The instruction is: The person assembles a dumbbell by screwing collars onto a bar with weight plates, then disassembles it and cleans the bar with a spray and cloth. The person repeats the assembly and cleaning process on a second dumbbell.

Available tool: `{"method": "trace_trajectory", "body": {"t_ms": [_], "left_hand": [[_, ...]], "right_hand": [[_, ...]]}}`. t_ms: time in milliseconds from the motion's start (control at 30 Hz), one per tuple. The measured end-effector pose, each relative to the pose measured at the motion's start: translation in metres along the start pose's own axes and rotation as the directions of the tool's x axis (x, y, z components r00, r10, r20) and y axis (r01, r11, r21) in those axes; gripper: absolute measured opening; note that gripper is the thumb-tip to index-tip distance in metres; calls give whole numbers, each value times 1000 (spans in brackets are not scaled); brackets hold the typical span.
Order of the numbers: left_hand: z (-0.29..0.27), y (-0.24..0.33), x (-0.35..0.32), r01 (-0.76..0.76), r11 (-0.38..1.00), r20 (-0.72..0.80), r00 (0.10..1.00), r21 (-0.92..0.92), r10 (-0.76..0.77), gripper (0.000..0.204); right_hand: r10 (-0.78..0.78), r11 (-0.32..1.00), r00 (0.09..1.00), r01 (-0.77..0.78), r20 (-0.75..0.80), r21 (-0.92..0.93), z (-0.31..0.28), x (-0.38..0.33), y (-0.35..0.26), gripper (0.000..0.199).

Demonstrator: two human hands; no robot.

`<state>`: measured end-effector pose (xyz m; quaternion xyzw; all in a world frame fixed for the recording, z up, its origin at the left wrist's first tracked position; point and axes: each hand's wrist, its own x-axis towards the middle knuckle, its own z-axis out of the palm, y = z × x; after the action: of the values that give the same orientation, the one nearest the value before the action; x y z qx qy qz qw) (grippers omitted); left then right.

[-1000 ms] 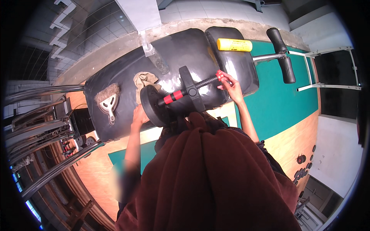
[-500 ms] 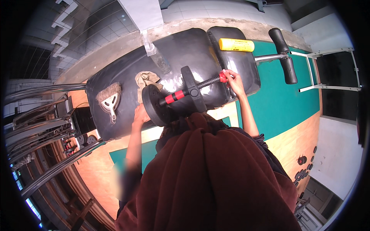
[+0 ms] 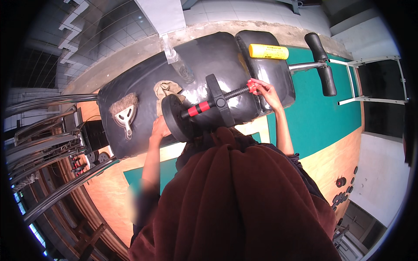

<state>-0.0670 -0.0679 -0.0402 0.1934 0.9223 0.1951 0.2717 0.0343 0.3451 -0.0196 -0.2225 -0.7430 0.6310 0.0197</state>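
A dumbbell (image 3: 204, 106) with two black round plates and a red-and-black grip lies across a black padded bench (image 3: 209, 56). My right hand (image 3: 266, 91) is closed on the red star-shaped nut (image 3: 252, 86) at the right end of the threaded bar. My left hand (image 3: 159, 128) presses against the outer face of the left plate (image 3: 174, 118), fingers partly hidden behind it. The second plate (image 3: 220, 104) sits further right on the bar.
On the bench lie a hand brush (image 3: 125, 111), a beige cloth (image 3: 166, 89), a clear plastic bottle (image 3: 177, 58) and a yellow cylinder (image 3: 268, 51). A padded roller bar (image 3: 321, 61) sticks out at right. Chrome rails (image 3: 48, 143) stand at left; small weight plates (image 3: 342, 180) lie on the floor.
The dumbbell and both hands have shifted slightly up and right over the bench. My right hand keeps its hold on the red nut; my left stays on the left plate.
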Motion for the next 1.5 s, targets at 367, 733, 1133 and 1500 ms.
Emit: {"method": "trace_trajectory", "body": {"t_ms": [367,733,1133,1500], "left_hand": [[0,1,-1,-19,999,-36,999,32,20,43],[4,-4,1,-9,1000,-40,999,11,10,43],[4,-4,1,-20,999,-25,999,33,20,43],[1,-1,-1,-6,1000,-20,1000,19,7,43]], "right_hand": [[93,983,995,-89,-18,162,3,1,6,45],[304,950,939,-285,-164,129,22,-5,14,47],[267,830,962,-200,-56,521,31,-18,41,59],[206,857,937,-34,-281,514,56,-25,19,43]]}}
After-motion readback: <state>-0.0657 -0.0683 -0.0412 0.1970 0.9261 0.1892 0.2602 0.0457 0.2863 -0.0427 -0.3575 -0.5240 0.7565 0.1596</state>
